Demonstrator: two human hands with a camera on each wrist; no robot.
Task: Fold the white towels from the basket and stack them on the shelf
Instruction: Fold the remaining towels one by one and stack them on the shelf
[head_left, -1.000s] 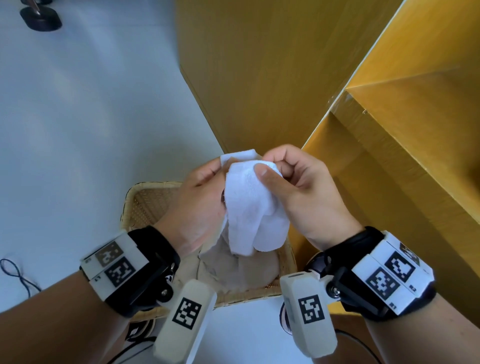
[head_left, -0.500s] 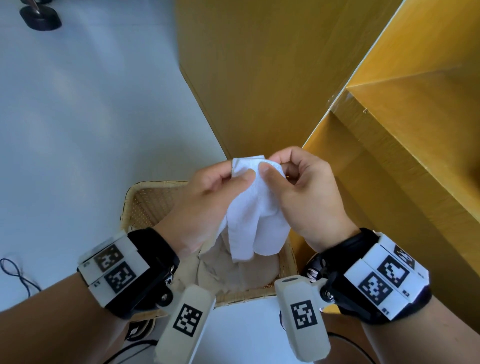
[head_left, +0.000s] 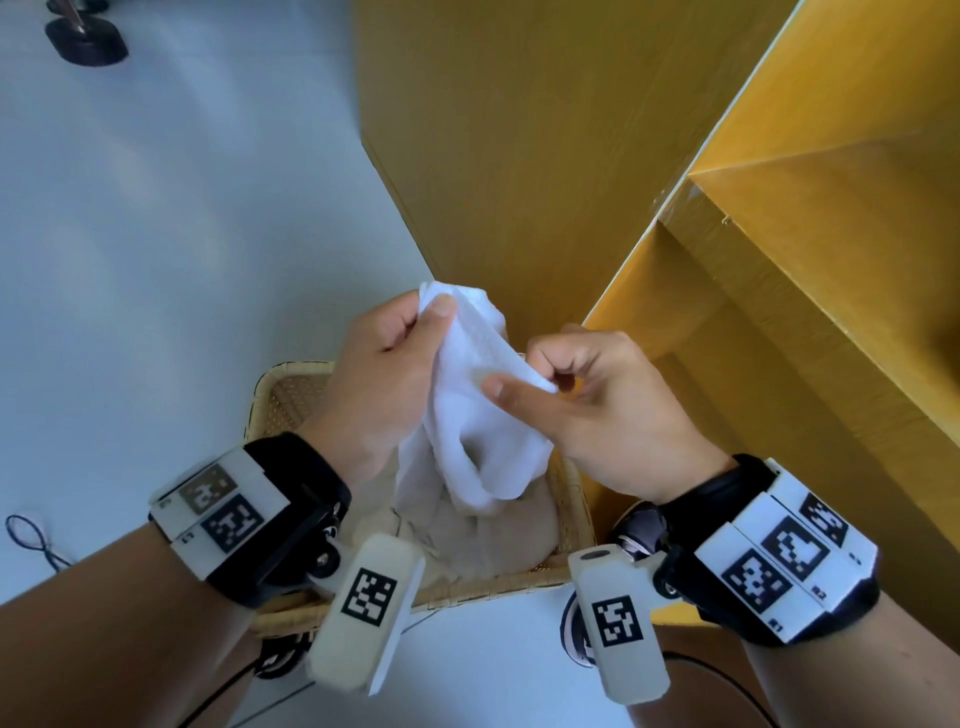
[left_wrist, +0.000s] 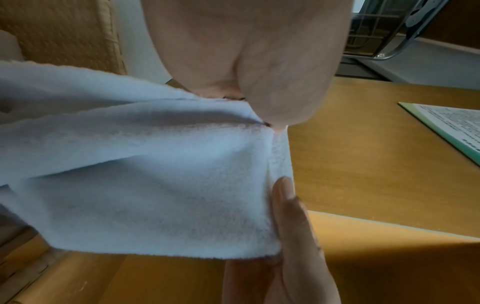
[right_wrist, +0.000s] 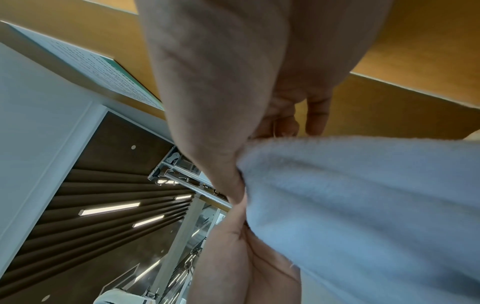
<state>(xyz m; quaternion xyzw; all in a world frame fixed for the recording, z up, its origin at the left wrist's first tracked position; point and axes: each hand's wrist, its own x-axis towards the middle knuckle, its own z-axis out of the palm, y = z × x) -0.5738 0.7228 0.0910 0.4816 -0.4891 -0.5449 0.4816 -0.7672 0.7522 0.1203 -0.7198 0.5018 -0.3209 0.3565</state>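
Up above the basket (head_left: 291, 395), a white towel (head_left: 478, 415) hangs between both hands; the left hand (head_left: 384, 384) pinches its upper edge between thumb and curled forefinger, and the right hand (head_left: 602, 410) pinches another part of the edge between thumb and fingers, its other fingers loosely curled. The two grips stand a little apart, with a short span of cloth between them; the rest of the towel droops in loose folds down toward the basket — whether its lowest fold touches what lies inside, I cannot tell.

The basket is woven and light brown; it sits on the pale floor (head_left: 182, 234), its right side close against the yellow wooden shelf (head_left: 779, 332); more pale cloth (head_left: 498, 535) lies bunched in it, under the hanging towel. The left wrist view shows the towel (left_wrist: 155, 185) spread flat beneath the thumb, with a fingertip (left_wrist: 283, 191) against its right edge; the right wrist view shows the towel (right_wrist: 363, 195) gathered into ridges where the thumb and fingers (right_wrist: 233, 236) squeeze it.

On the floor's far left corner stands a dark round base (head_left: 85, 44); a thin black cable (head_left: 31, 535) loops along its left edge.
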